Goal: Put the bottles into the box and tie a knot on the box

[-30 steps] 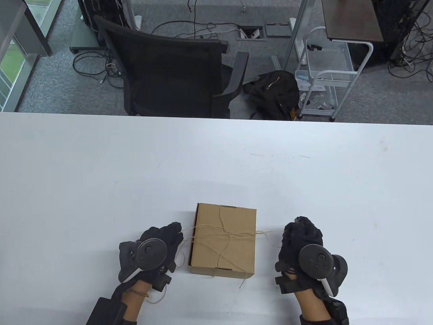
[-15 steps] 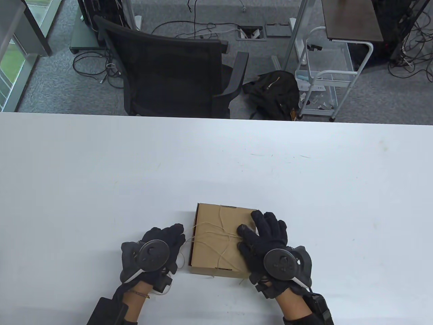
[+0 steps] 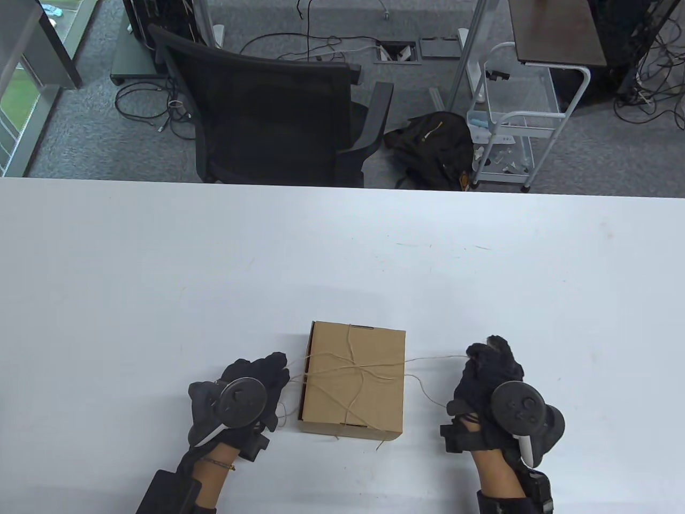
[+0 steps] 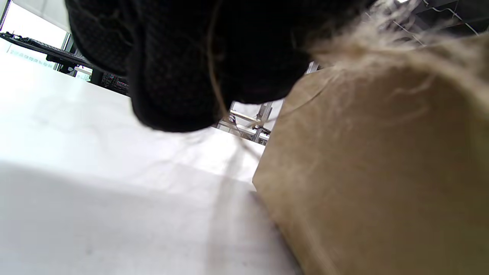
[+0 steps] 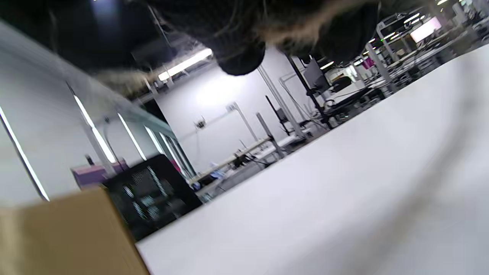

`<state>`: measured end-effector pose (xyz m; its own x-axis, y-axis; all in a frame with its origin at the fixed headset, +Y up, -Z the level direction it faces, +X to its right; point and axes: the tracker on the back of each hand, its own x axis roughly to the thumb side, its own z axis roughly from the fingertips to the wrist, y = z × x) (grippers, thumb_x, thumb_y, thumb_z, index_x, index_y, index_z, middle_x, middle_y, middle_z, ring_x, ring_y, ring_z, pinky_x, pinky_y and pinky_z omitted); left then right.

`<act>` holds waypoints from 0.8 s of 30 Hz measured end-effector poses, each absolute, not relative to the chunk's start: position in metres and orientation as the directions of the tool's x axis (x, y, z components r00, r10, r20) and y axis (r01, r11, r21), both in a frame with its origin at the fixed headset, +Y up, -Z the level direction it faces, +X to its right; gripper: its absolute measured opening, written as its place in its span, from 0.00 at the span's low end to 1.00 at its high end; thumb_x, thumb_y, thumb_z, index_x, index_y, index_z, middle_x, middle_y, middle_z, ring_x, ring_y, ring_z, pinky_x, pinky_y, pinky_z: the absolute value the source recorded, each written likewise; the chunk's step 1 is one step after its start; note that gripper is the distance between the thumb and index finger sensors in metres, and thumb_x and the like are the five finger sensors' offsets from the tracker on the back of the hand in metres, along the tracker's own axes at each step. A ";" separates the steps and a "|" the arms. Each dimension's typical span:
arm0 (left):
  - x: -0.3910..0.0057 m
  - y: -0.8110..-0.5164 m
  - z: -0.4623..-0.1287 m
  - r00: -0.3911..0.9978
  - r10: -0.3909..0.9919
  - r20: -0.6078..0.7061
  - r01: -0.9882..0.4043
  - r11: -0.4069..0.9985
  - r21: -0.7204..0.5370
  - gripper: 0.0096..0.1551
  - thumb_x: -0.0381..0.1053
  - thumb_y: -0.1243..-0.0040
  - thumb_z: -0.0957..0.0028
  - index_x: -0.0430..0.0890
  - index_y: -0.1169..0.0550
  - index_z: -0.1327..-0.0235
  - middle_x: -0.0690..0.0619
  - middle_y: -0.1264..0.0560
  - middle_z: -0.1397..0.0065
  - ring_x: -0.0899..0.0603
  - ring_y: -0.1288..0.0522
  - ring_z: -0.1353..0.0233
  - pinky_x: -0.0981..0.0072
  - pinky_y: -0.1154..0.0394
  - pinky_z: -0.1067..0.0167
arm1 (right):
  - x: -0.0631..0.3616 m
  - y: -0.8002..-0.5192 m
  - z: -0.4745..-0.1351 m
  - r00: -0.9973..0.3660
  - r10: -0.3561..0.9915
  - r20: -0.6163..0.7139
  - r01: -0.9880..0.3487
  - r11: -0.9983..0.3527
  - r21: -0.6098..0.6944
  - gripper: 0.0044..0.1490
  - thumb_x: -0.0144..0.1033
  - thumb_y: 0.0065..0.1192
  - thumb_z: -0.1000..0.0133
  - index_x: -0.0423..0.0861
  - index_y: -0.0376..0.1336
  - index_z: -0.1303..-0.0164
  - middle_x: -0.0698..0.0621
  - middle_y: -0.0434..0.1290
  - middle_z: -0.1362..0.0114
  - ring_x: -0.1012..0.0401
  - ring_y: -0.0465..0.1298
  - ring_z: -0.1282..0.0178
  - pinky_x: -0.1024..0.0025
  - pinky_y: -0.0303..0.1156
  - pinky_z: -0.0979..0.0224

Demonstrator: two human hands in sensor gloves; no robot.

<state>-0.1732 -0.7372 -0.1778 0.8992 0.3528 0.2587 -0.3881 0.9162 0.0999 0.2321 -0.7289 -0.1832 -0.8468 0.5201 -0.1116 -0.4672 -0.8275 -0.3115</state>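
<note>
A closed brown cardboard box (image 3: 353, 393) stands on the white table (image 3: 160, 278) near its front edge, with thin twine (image 3: 356, 369) crossed over its lid. No bottles are in sight. My left hand (image 3: 273, 367) is just left of the box and pinches one twine end, which runs taut to the lid. My right hand (image 3: 489, 356) is to the right of the box and pinches the other end, stretched out from the crossing. In the left wrist view the box (image 4: 382, 172) fills the right side under my gloved fingers (image 4: 172, 76). The right wrist view shows the box (image 5: 65, 236) at bottom left.
A black office chair (image 3: 278, 118) stands beyond the table's far edge. A black bag (image 3: 433, 144) and a small white cart (image 3: 514, 123) are on the floor behind it. Loose twine loops hang beside the box on the right (image 3: 423, 391).
My right hand left the box lid, where it lay half a second ago, and pulled out to the right with the twine end. The left hand stayed in place.
</note>
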 end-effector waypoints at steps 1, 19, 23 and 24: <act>-0.173 -0.737 -0.178 0.899 0.352 0.259 -0.388 0.916 0.100 0.26 0.53 0.35 0.47 0.43 0.19 0.39 0.52 0.10 0.61 0.41 0.10 0.60 0.36 0.22 0.39 | 0.229 -0.729 -0.183 -0.870 0.485 -0.090 -0.441 -0.847 -0.297 0.33 0.20 0.56 0.49 0.34 0.60 0.31 0.26 0.49 0.21 0.27 0.53 0.27 0.24 0.46 0.30; -0.165 -0.738 -0.174 0.888 0.348 0.301 -0.388 0.918 0.084 0.26 0.53 0.35 0.47 0.43 0.19 0.39 0.52 0.10 0.60 0.41 0.10 0.60 0.36 0.22 0.39 | 0.106 -0.710 -0.177 -0.729 0.375 0.573 -0.462 -0.887 -0.008 0.40 0.42 0.67 0.45 0.48 0.60 0.21 0.35 0.45 0.14 0.31 0.42 0.20 0.22 0.31 0.31; -0.162 -0.740 -0.174 0.887 0.341 0.311 -0.380 0.922 0.072 0.26 0.53 0.35 0.47 0.43 0.19 0.39 0.52 0.10 0.60 0.41 0.10 0.60 0.35 0.22 0.39 | 0.096 -0.703 -0.186 -0.763 0.310 0.567 -0.363 -0.932 0.021 0.40 0.42 0.69 0.46 0.46 0.62 0.22 0.36 0.48 0.14 0.31 0.45 0.20 0.22 0.31 0.31; -0.162 -0.740 -0.174 0.884 0.347 0.314 -0.386 0.920 0.070 0.26 0.53 0.35 0.47 0.43 0.19 0.39 0.52 0.10 0.60 0.41 0.10 0.59 0.35 0.22 0.39 | 0.093 -0.702 -0.189 -0.771 0.303 0.561 -0.349 -0.937 0.026 0.36 0.42 0.68 0.46 0.45 0.67 0.27 0.37 0.51 0.14 0.32 0.46 0.19 0.22 0.31 0.31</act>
